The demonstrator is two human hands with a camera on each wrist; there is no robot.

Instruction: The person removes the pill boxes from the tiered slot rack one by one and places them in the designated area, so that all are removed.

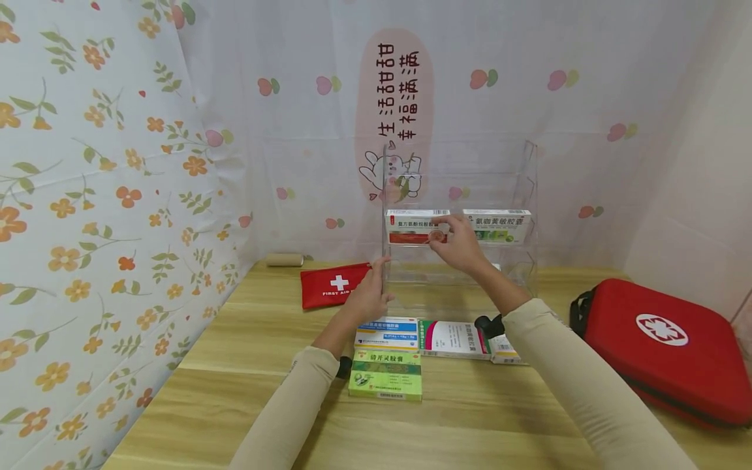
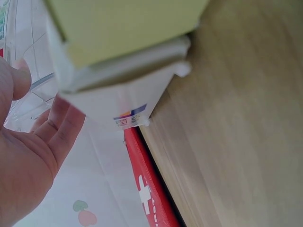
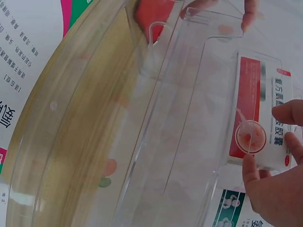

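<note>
A clear tiered display rack [image 1: 464, 287] stands on the table, with two medicine boxes side by side on one tier. My right hand [image 1: 457, 245] holds the right end of the white-and-red medicine box [image 1: 411, 228], thumb at its lower edge and fingers higher up. In the right wrist view this medicine box [image 3: 248, 106] rests against the clear rack. Just right of it is the white-and-green medicine box [image 1: 499, 228]. My left hand [image 1: 369, 297] grips the rack's left side, thumb and fingers on either side of the clear plastic in the left wrist view.
In front of the rack lie a blue-and-white box [image 1: 388, 333], a green box [image 1: 384, 375], a white-and-pink box [image 1: 452, 339] and a partly hidden box [image 1: 506, 352]. A red first-aid pouch [image 1: 329, 287] and a beige roll [image 1: 284, 260] lie left; a red case [image 1: 664, 352] sits right.
</note>
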